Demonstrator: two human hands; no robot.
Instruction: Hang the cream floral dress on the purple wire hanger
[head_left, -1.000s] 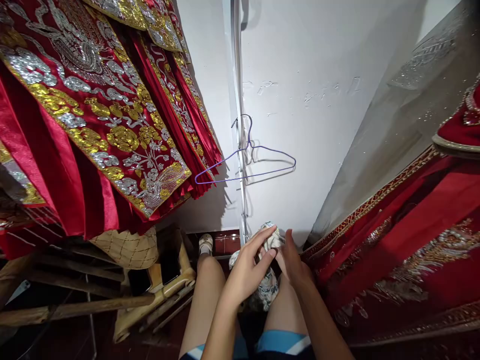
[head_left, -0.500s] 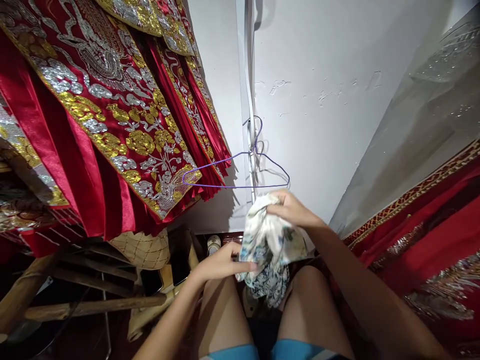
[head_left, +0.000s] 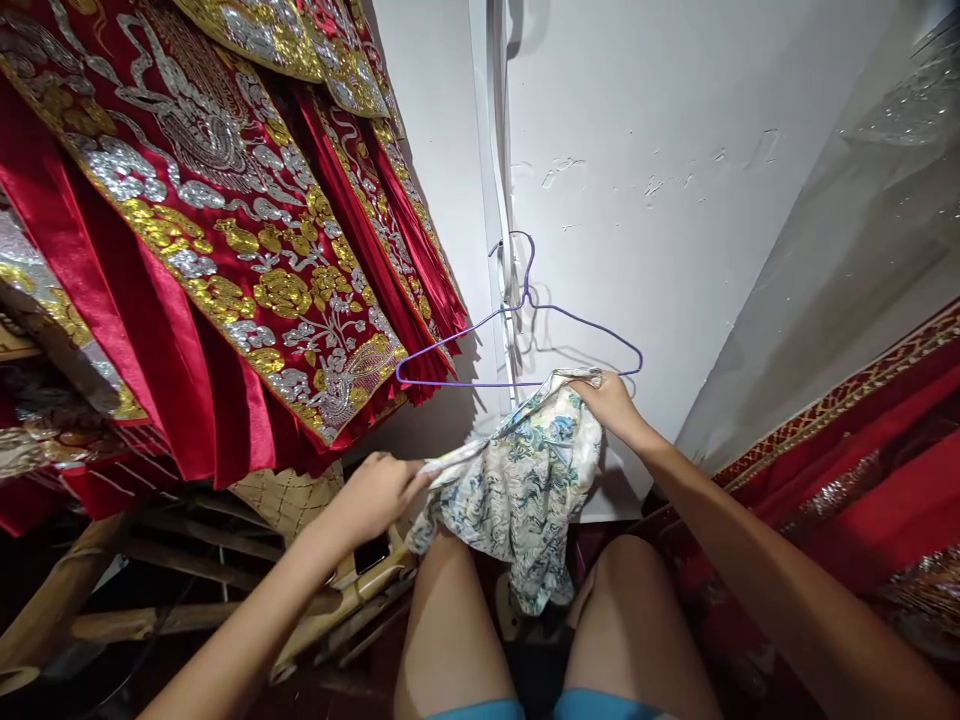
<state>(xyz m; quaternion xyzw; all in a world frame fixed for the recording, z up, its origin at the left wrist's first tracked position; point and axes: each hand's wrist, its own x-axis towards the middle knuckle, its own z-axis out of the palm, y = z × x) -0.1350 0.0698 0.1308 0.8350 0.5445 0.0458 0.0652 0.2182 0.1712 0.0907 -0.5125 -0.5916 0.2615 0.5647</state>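
A crumpled white garment point(head_left: 517, 480) with a blue and green print is stretched between my hands, its lower part hanging over my knees. My left hand point(head_left: 382, 490) is closed on its left upper edge. My right hand point(head_left: 609, 400) pinches the upper right edge, close below the bar of a purple wire hanger point(head_left: 457, 383). The hanger hangs by its hook near a white vertical strip on the wall, and no cloth is on it. Which kind of garment it is, I cannot tell.
Red costumes point(head_left: 285, 290) with gold and silver sequins hang at the left. Bamboo furniture point(head_left: 112, 625) stands below them. A white wall point(head_left: 615, 200) rises ahead. At the right, clear plastic sheeting point(head_left: 810, 270) hangs above red beaded cloth point(head_left: 885, 500).
My hands have moved apart, left hand to the left and right hand slightly right, spreading the bunched garment. The hanger appears turned more face-on and further right.
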